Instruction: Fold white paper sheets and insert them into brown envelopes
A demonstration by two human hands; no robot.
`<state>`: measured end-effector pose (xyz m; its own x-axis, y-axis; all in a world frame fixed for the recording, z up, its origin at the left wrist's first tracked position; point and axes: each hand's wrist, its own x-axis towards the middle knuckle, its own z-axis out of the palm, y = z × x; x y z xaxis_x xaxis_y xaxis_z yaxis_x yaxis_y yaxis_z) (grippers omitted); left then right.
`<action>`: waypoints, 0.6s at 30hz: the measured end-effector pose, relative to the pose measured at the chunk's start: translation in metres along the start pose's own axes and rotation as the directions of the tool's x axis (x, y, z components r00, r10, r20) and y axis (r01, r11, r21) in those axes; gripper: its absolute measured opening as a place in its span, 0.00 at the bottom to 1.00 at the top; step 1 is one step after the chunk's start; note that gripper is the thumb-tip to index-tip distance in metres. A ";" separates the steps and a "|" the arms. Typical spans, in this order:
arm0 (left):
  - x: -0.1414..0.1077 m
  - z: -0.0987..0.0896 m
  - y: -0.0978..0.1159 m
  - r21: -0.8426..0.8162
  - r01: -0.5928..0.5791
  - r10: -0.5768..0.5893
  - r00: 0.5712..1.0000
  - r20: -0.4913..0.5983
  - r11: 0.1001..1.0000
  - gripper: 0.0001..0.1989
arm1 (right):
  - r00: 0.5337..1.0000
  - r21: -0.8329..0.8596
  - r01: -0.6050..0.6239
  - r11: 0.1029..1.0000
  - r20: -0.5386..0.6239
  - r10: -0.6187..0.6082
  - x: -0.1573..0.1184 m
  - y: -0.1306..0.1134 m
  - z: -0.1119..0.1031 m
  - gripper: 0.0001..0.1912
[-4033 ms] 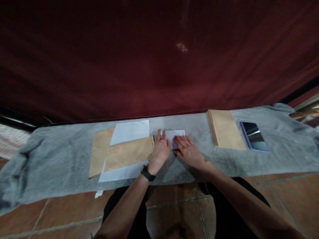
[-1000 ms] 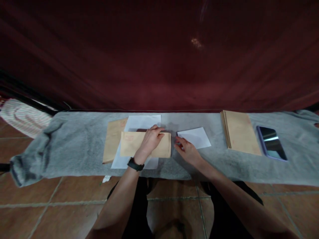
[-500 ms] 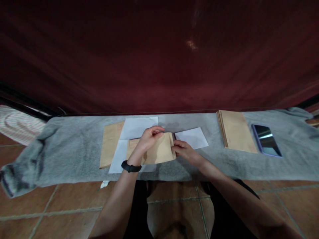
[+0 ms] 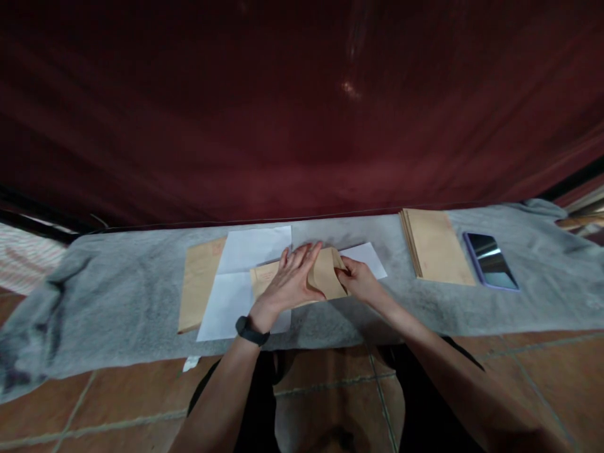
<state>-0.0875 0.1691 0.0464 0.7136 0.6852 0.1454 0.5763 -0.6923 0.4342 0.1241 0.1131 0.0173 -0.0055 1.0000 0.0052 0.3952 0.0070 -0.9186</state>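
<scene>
A tan envelope (image 4: pixel 326 274) lies near the middle of the grey cloth, partly over white paper, its right end gaping. My left hand (image 4: pixel 297 277) rests on it with fingers spread, the palm over its left part. At the right end my right hand (image 4: pixel 356 275) has its fingers closed on the envelope's edge, with some fingertips hidden in the opening. Large white sheets (image 4: pixel 226 302) lie under the envelope's left side. Behind my right hand a smaller white paper (image 4: pixel 370 257) sticks out to the right.
Another tan envelope (image 4: pixel 195 289) lies at the left, beside the white sheets. A stack of tan envelopes (image 4: pixel 438 248) and a phone with a purple edge (image 4: pixel 491 261) are at the right. The grey cloth (image 4: pixel 127 302) runs along a dark red surface (image 4: pixel 283 126).
My left hand has gone from pinching the envelope's top edge to lying spread on it. The envelope is lower and flatter, its right end wider open. The view has shifted slightly.
</scene>
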 end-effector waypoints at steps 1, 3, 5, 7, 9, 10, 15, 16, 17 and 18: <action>-0.001 0.003 0.002 0.053 -0.009 0.008 1.000 0.006 0.999 0.64 | 1.000 -0.009 -0.003 1.000 -0.013 0.003 -0.001 0.000 -0.002 0.10; -0.002 0.009 0.005 0.127 -0.008 0.008 1.000 0.006 0.992 0.66 | 0.999 -0.018 -0.002 1.000 -0.039 0.002 -0.003 -0.001 -0.004 0.10; -0.001 0.014 0.007 0.169 -0.004 0.004 1.000 0.003 0.986 0.67 | 0.998 -0.011 0.002 1.000 -0.066 -0.003 -0.004 -0.002 -0.004 0.11; -0.001 0.018 0.010 0.186 -0.013 0.013 1.000 -0.001 0.982 0.68 | 0.996 0.012 0.002 1.000 -0.085 -0.001 -0.005 -0.002 -0.005 0.11; 0.000 0.020 0.014 0.201 -0.029 0.032 0.999 -0.010 0.979 0.68 | 0.997 0.028 -0.003 1.000 -0.082 0.005 -0.006 -0.001 -0.007 0.12; 0.000 0.021 0.015 0.211 -0.037 0.042 0.999 -0.016 0.977 0.67 | 0.997 0.029 -0.006 1.000 -0.080 0.008 -0.006 0.000 -0.008 0.12; 0.003 0.026 0.024 0.220 -0.068 0.073 0.997 -0.014 0.973 0.64 | 0.997 0.068 -0.019 0.998 -0.076 0.024 -0.008 0.002 -0.014 0.11; 0.004 0.027 0.026 0.210 -0.071 0.075 0.997 -0.013 0.975 0.64 | 0.997 0.076 -0.021 0.997 -0.074 0.027 -0.008 0.002 -0.016 0.11; 0.004 0.027 0.027 0.202 -0.075 0.080 0.997 -0.015 0.977 0.63 | 0.997 0.076 -0.028 0.997 -0.074 0.034 -0.008 0.002 -0.017 0.10; 0.005 0.026 0.028 0.198 -0.082 0.087 0.996 -0.021 0.977 0.63 | 0.996 0.071 -0.040 0.997 -0.078 0.046 -0.008 0.003 -0.018 0.10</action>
<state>-0.0574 0.1469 0.0358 0.7528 0.6267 0.2013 0.5838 -0.7769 0.2358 0.1418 0.1056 0.0219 0.0846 0.9964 -0.0060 0.3289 -0.0336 -0.9438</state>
